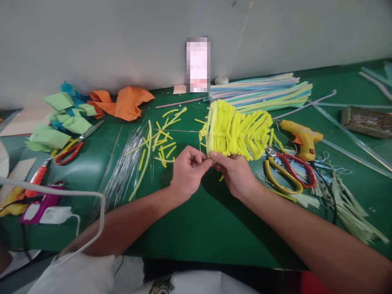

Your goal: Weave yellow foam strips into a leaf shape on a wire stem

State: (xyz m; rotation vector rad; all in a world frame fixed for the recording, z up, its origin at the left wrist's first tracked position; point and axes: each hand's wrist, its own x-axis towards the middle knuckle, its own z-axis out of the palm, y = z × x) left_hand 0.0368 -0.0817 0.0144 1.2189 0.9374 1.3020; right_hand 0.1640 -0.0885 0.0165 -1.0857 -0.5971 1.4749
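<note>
A bundle of yellow straw pieces strung together [235, 130] is held above the green table [190, 228]. My right hand [234, 173] grips its lower edge from below, fingers closed on it. My left hand [188, 169] pinches at the bundle's lower left corner, fingertips meeting those of the right hand; a thin wire or thread seems to run there, too fine to make out. Loose cut yellow straw pieces [162, 143] lie just behind my left hand.
Clear thin strips [125, 167] lie left of centre. Red-and-yellow scissors [289, 169] and a yellow glue gun [301, 136] sit to the right. Long pastel straws [263, 92] lie at the back. Orange and green paper [92, 108], other scissors [72, 147] and a charger [52, 212] are at left.
</note>
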